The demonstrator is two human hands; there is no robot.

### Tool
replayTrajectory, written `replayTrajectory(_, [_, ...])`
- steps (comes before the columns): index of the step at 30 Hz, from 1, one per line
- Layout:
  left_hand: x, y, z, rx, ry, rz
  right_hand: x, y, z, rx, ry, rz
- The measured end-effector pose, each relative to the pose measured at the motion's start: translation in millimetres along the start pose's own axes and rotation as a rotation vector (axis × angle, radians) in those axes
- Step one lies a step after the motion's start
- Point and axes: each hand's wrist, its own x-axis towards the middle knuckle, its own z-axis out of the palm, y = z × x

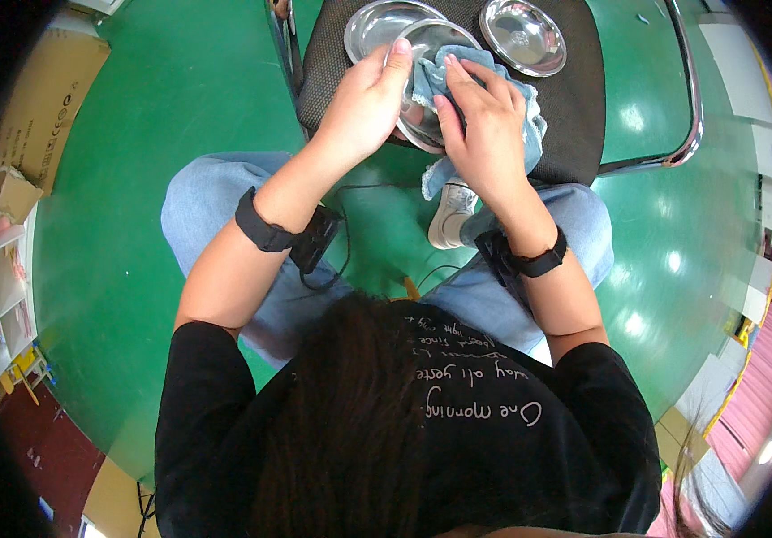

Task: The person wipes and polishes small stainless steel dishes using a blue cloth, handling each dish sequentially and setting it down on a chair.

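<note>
Steel plate (429, 54) in hand looks only partly wiped, a judgement from the cloth (457, 85) lying bunched across its right half: the left hand (363, 103) curls round its left rim, fingers closed on the edge, thumb along the top, while the right hand (484, 125) presses the blue cloth flat against its face with fingers nearly straight. Beyond the hands, on the black chair seat (574, 99), two more plates wait, one (372, 27) just behind the left hand, one (523, 34) past the right.
</note>
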Motion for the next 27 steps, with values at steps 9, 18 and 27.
replayTrajectory(9, [-2, 7, -2, 0.184, -0.117, -0.012, -4, -7, 5, 0.265, -0.039, -0.057])
replayTrajectory(18, [13, -1, -33, 0.23, -0.018, 0.017, 8, -14, -8, 0.604, -0.264, -0.193])
replayTrajectory(27, [18, 14, -39, 0.175, 0.081, 0.13, 9, -5, -19, 0.274, -0.337, -0.146])
